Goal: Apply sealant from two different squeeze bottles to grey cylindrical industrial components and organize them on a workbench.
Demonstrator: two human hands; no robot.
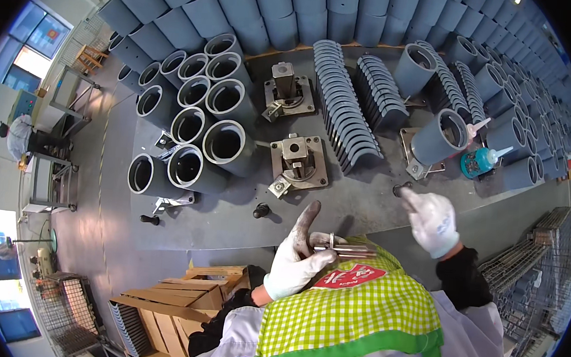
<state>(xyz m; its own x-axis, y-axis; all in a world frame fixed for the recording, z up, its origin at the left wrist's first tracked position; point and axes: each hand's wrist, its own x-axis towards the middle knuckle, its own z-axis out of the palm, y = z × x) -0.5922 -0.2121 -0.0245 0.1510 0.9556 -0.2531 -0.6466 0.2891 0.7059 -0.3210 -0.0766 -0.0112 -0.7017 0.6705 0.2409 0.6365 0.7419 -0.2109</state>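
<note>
My left hand (300, 263), in a dirty white glove, is closed around several short metal rods (353, 251) in front of my apron (370, 299). Its index finger points up, and a ring-like metal piece (331, 240) shows by the rods. My right hand (433, 224), also gloved, reaches over the bench's front edge with its forefinger extended. That fingertip is beside a black knob (401, 187); whether they touch is unclear. Beyond it a grey cylinder (439, 140) lies tilted on a metal fixture (419, 169). Two bare fixtures (300, 163) (288, 97) stand mid-bench.
Upright grey cylinders (226, 144) crowd the left of the bench (228, 231). Rows of curved grey plates (348, 109) lie mid-bench, with stacked cylinders (272, 3) behind. A teal bottle (478, 163) stands right. Black knobs (261, 210) line the front; a cardboard-lined crate (167, 313) is lower left.
</note>
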